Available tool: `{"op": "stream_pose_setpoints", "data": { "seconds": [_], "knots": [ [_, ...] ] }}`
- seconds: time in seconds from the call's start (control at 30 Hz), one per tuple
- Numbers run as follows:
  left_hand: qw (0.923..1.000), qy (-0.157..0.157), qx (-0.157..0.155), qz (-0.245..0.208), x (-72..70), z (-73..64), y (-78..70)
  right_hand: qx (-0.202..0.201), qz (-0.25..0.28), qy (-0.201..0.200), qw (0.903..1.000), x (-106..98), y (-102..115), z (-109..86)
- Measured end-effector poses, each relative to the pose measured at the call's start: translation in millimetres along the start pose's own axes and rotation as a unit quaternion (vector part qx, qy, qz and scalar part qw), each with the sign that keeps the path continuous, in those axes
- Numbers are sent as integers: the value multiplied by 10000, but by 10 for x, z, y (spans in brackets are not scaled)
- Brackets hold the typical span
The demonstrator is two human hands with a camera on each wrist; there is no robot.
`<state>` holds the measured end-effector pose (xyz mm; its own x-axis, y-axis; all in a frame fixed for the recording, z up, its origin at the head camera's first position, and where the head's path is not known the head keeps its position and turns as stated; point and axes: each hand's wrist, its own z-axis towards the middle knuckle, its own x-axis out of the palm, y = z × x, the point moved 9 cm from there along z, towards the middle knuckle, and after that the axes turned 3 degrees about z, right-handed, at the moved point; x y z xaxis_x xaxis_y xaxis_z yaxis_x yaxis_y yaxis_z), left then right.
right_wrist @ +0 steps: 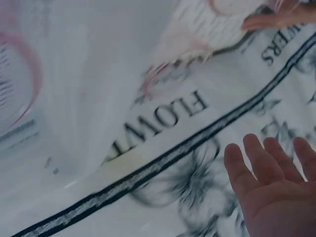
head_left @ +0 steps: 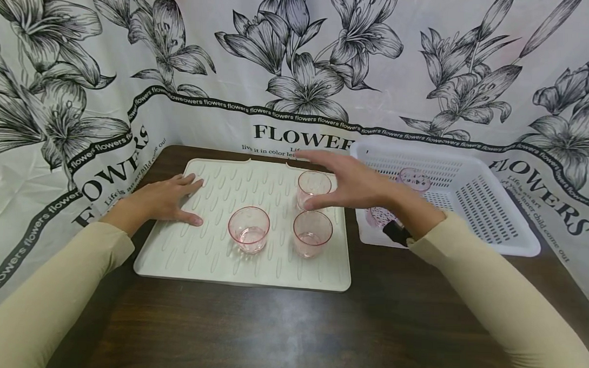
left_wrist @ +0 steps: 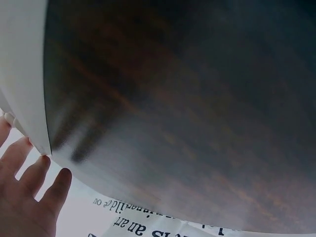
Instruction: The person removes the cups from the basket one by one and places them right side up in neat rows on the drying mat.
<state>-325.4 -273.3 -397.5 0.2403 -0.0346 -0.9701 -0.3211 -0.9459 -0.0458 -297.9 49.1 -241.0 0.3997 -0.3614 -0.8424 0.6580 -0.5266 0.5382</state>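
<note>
Three clear glass cups with pink rims stand upright on a white ridged draining mat (head_left: 209, 257). One cup (head_left: 249, 234) is left of the middle, another cup (head_left: 312, 236) is at the right, and a third cup (head_left: 310, 185) sits behind it. My left hand (head_left: 164, 198) rests at the mat's left edge with its fingers spread; the left wrist view shows its fingertips (left_wrist: 59, 185) by that edge. Over the rear cup's right side is my right hand (head_left: 355, 180), thumb and fingers apart. In the right wrist view its fingers (right_wrist: 259, 158) are extended and hold nothing.
A white perforated plastic basket (head_left: 498, 207) stands right of the mat, under my right forearm, with pink-rimmed glasses (head_left: 415, 180) inside. The dark wooden table (head_left: 250, 334) shows in front. A white floral-print sheet (head_left: 199, 121) hangs behind and at the sides.
</note>
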Motion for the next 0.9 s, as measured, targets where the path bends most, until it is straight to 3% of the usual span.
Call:
{"op": "stream_pose_setpoints", "data": {
  "seconds": [0.2,0.37,0.6,0.9],
  "knots": [
    [10000,23,-51,11,15,14,17,695,185,-367,9967,-383,-415,-421],
    [10000,42,-64,-6,22,16,22,1114,240,-534,9921,-566,-743,-782],
    [10000,32,-1,-86,-8,-13,1,1227,172,-490,9911,-612,-1060,-1196],
    [9999,-2,25,-123,-20,-24,-14,1469,316,-330,9881,-542,-1408,-1579]
  ]
}}
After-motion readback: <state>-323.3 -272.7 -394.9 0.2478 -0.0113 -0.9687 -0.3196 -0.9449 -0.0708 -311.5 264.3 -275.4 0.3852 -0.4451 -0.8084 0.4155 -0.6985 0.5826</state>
